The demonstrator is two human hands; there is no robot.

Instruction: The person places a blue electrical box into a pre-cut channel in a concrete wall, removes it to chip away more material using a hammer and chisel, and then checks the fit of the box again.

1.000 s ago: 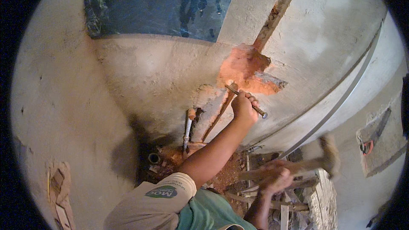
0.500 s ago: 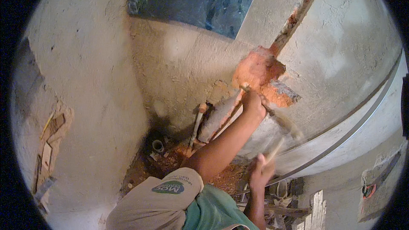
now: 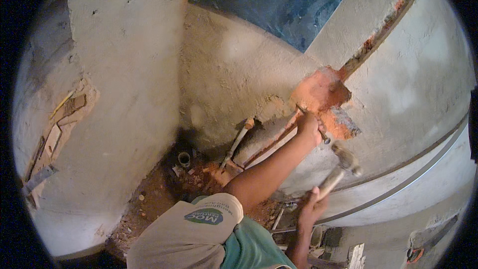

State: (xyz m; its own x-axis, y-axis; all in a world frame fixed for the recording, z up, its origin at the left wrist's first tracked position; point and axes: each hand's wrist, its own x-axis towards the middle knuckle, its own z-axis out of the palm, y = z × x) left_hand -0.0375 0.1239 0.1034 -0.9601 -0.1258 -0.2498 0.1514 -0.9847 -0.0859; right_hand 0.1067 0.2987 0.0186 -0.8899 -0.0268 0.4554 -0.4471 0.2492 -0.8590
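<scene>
Chisel sits at the edge of the hole, hammer just clear.

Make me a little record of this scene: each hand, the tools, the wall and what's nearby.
Left hand: closed around a chisel
Right hand: gripping a hammer by its handle
Tool contact: hammer and chisel apart
Wall: orange hollow, groove running up from it
Nearby: dark blue panel, slanting pipe

A dark chisel slants by the orange cavity, the hammer (pale-handled) tilted nearby.
</scene>
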